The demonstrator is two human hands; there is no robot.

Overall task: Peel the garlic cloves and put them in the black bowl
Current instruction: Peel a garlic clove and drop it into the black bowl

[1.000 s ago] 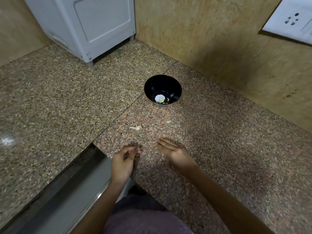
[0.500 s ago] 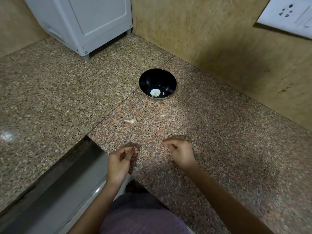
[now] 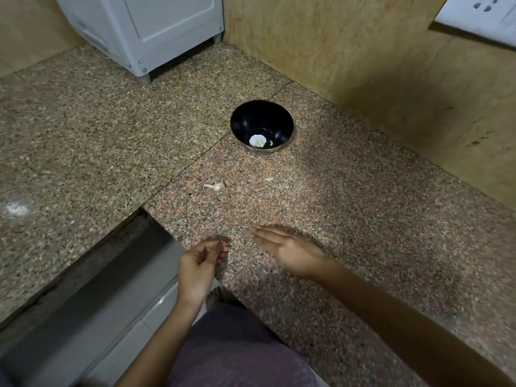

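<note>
Waiting near the wall (image 3: 363, 65), the black bowl (image 3: 262, 118) holds a few pale cloves (image 3: 258, 141), so peeling looks partly done; another garlic clove (image 3: 214, 186) lies on the surface (image 3: 363, 219). Right hand (image 3: 290, 248) fingers spread straight; left hand (image 3: 198, 261) fingers bunched, contents unclear.

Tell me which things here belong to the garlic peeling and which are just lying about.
For the job: black bowl, garlic inside, garlic piece on the counter, smaller bit, left hand, right hand.
Just there: white appliance, wall socket.
</note>
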